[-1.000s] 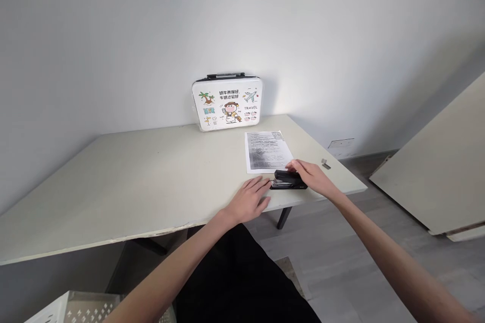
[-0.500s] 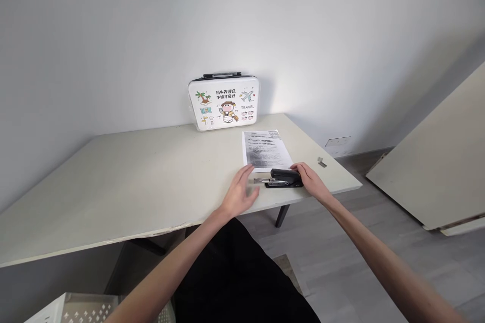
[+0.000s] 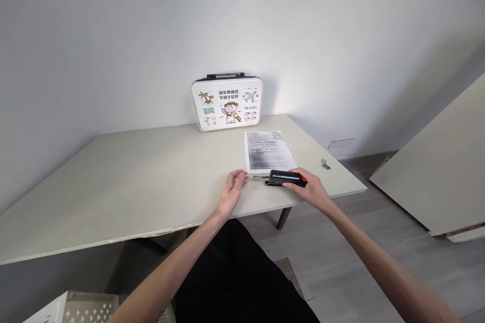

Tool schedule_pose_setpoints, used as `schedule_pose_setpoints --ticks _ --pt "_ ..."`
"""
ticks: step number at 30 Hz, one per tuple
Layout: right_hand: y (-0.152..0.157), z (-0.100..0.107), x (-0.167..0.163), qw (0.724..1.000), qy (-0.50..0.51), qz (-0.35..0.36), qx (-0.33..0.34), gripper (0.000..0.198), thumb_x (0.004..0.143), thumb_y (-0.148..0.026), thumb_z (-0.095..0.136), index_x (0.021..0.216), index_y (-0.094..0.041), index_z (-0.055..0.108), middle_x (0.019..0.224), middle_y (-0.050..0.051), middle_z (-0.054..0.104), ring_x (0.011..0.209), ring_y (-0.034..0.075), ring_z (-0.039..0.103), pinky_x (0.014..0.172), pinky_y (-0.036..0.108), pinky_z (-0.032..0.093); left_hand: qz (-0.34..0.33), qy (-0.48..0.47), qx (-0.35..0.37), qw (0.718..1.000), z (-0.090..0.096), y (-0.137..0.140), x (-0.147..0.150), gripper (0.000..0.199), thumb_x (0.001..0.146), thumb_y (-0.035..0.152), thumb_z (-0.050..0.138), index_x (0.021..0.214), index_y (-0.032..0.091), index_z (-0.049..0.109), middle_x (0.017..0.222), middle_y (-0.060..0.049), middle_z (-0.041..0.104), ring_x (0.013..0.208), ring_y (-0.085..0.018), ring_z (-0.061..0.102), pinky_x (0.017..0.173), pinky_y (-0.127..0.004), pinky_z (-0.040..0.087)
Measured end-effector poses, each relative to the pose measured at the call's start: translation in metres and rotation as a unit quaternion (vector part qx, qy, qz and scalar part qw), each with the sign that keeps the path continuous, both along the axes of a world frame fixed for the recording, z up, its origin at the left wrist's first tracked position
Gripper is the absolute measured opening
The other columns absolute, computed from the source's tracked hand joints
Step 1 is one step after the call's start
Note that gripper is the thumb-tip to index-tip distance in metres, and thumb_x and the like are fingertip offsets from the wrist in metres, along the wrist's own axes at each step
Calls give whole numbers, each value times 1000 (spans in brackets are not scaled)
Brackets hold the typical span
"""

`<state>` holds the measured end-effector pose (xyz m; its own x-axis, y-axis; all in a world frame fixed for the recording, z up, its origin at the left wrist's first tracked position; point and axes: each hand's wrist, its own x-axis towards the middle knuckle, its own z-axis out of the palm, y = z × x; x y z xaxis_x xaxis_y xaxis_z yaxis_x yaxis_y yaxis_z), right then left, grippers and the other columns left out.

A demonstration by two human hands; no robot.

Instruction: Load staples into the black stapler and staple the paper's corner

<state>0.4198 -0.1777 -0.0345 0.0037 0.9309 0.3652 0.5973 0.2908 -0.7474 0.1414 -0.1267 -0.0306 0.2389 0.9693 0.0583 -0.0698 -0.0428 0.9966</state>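
A black stapler [image 3: 287,177] lies near the table's front edge, its silver metal tray [image 3: 260,178] sticking out to the left. My right hand [image 3: 311,189] grips the rear end of the stapler, thumb on the near side and fingers over the far side. Just left of the metal tray, my left hand [image 3: 230,192] hovers close to the tabletop, fingers loosely bent, with nothing seen in it. Behind the stapler lies a printed sheet of paper [image 3: 268,151], dark-smudged on its left part. Two small grey pieces [image 3: 325,164], perhaps staple strips, rest to the right.
A white case [image 3: 227,103] with cartoon prints and a black handle stands against the wall at the back of the table [image 3: 151,176]. Below, at lower left, is a white perforated basket [image 3: 89,308]. A pale panel [image 3: 435,171] leans at the right over the grey floor.
My right hand has closed further over the stapler, and its top now looks rolled toward me. My left hand has drawn slightly left, its fingers closer together. The view has shifted a little.
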Motion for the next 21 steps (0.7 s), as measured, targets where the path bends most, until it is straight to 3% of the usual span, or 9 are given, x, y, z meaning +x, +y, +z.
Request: schedule_pose_setpoints --ticks 4,6,9,12,17,21 --pt "-6 12 -29 985 -46 27 162 17 101 -36 62 114 -30 72 112 8 75 112 29 68 92 46 59 -21 -195 -224 955 8 7 0 39 110 47 38 116 15 60 134 -22 66 127 -29 68 117 -47 52" --pt "-7 17 -42 965 -98 48 237 27 104 -23 54 118 -34 74 113 7 76 115 28 68 95 49 60 -24 -219 -276 935 11 13 -2 42 111 43 30 110 15 62 132 -23 66 127 -29 68 114 -46 55" --pt "-9 20 -56 937 -185 50 293 40 105 -15 50 121 -39 76 115 4 79 118 27 68 98 49 59 -16 -227 -291 929 15 19 -6 45 110 37 24 106 16 63 131 -23 67 126 -29 68 112 -45 56" --pt "-10 18 -63 917 -251 52 306 38 105 -15 55 123 -41 76 118 2 80 121 26 69 97 46 58 -9 -240 -302 922 17 20 -10 40 109 32 27 105 16 63 127 -22 69 122 -27 70 111 -43 57" --pt "-11 13 -65 919 -272 41 281 38 106 -18 55 126 -43 75 122 0 79 124 26 69 99 45 55 3 -265 -322 909 18 16 -10 34 110 27 30 101 16 61 107 -16 73 109 -22 75 109 -37 58" --pt "-10 16 -62 918 -230 13 322 45 105 -10 50 127 -41 75 119 2 79 121 26 69 99 44 56 14 -272 -328 904 19 13 -11 25 108 23 38 97 17 59 91 -10 71 92 -16 77 109 -30 56"
